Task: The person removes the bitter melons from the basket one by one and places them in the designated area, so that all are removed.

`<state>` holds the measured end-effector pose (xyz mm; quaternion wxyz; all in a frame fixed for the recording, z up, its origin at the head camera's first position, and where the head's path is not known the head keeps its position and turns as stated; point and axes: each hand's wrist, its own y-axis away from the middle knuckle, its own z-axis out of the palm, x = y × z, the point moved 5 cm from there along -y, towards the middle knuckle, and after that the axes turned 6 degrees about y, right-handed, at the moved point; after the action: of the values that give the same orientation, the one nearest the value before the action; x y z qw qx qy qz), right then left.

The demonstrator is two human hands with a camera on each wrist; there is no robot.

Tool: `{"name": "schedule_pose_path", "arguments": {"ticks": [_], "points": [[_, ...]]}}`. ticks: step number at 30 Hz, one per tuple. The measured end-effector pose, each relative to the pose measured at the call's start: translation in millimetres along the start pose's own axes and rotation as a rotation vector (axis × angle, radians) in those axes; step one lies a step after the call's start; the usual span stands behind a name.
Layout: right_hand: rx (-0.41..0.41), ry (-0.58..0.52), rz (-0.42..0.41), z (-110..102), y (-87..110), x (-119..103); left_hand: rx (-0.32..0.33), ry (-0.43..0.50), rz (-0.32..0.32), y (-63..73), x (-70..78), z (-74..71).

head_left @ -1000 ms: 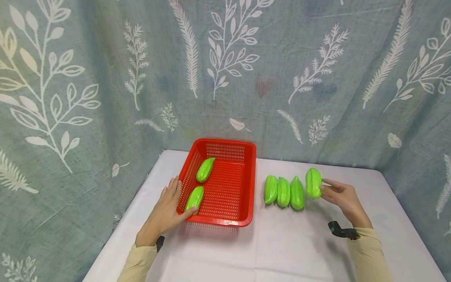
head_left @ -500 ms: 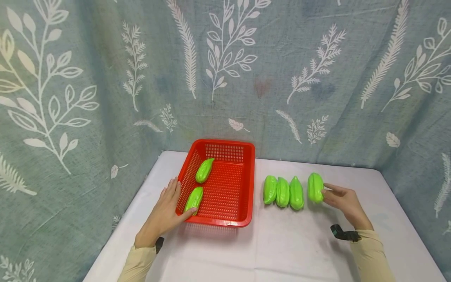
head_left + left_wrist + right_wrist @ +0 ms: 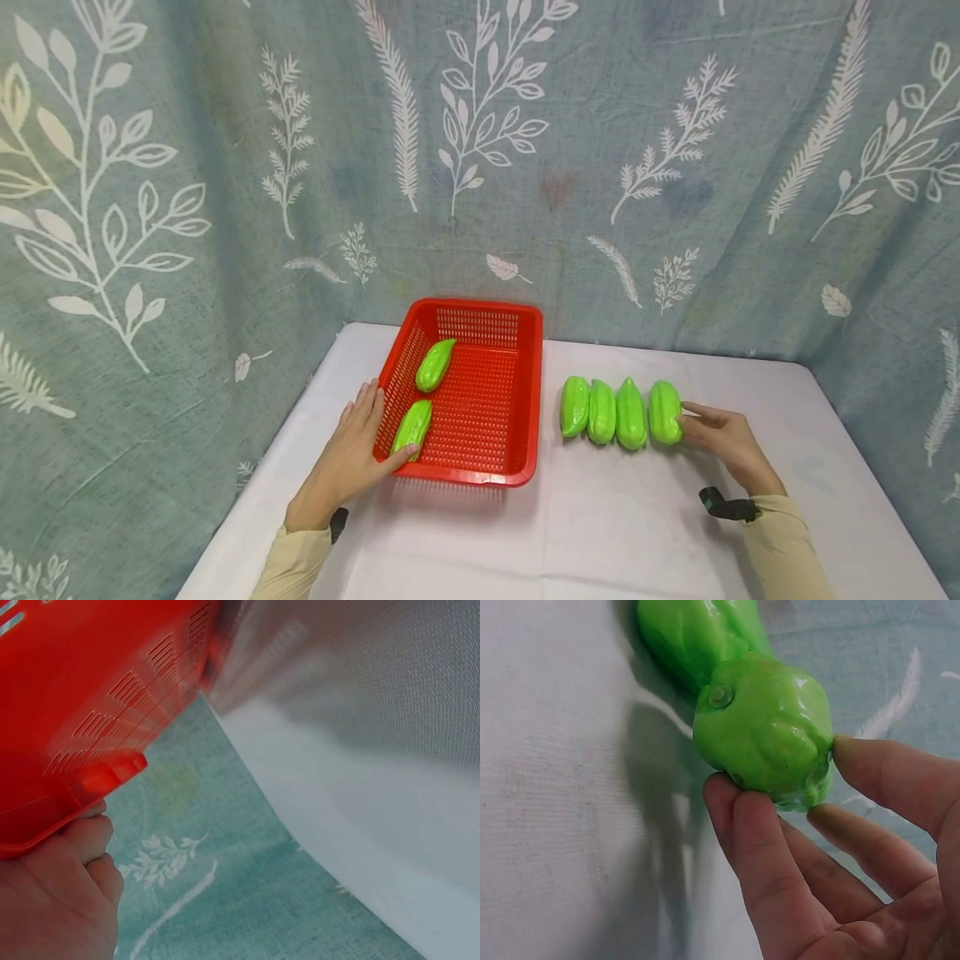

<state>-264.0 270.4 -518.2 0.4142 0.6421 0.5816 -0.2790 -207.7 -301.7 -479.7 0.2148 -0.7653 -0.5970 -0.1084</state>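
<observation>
My right hand (image 3: 726,440) pinches a glossy ridged green toy vegetable (image 3: 664,413) between thumb and fingertips. The right wrist view shows the blunt, stubbed end of this toy vegetable (image 3: 765,727), with the fingertips against its side. It stands at the right end of a row, close beside similar toy vegetables (image 3: 631,414). My left hand (image 3: 345,462) rests along the left rim of a red plastic basket (image 3: 529,400), fingers straight, thumb over the front-left corner. From below, the left wrist view shows fingers (image 3: 88,838) against the basket's rim. Two green toy vegetables (image 3: 435,367) lie inside it.
A white cloth (image 3: 600,525) covers the table. Behind it and along the sides hangs a grey-green curtain (image 3: 570,167) with white leaf prints. The basket stands left of the row, near the table's back edge.
My right hand has brought its green toy vegetable down and slightly left at the end, beside the row. The left hand and the basket stay where they were.
</observation>
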Motion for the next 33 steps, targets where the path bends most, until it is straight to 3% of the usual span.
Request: {"name": "schedule_pose_path", "arguments": {"ticks": [33], "points": [[-0.036, 0.092, 0.059, 6.4, -5.4, 4.8, -0.001, 0.001, -0.002, 0.1, 2.4, -2.1]]}}
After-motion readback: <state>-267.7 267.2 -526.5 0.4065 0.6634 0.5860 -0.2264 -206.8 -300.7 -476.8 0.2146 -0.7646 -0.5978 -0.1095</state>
